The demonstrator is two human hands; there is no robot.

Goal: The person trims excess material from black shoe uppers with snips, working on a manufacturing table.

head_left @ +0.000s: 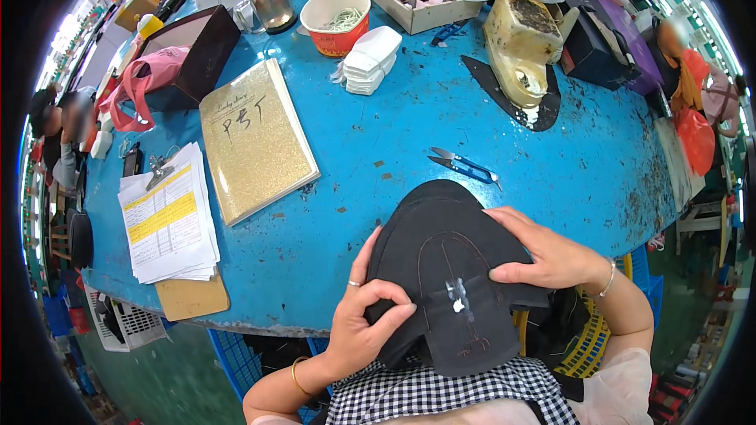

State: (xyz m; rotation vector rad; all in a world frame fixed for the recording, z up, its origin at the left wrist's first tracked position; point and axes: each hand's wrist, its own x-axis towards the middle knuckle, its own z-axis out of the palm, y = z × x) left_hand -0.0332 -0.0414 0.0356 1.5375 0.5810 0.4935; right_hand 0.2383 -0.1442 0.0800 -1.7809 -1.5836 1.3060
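While both hands [358, 330] [553, 254] hold its edges, black fabric [409, 244] clears snips [466, 168].

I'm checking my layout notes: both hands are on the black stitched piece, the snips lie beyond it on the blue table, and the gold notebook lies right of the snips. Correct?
One slip: the gold notebook lies left of the snips, as the head view shows. The rest stands: left hand and right hand are on the black stitched piece.

Left hand [364, 316] gripping, thumb [395, 321] near forefinger [386, 290], right hand [561, 256] gripping, thumb extended, forearms [293, 384] angled inward
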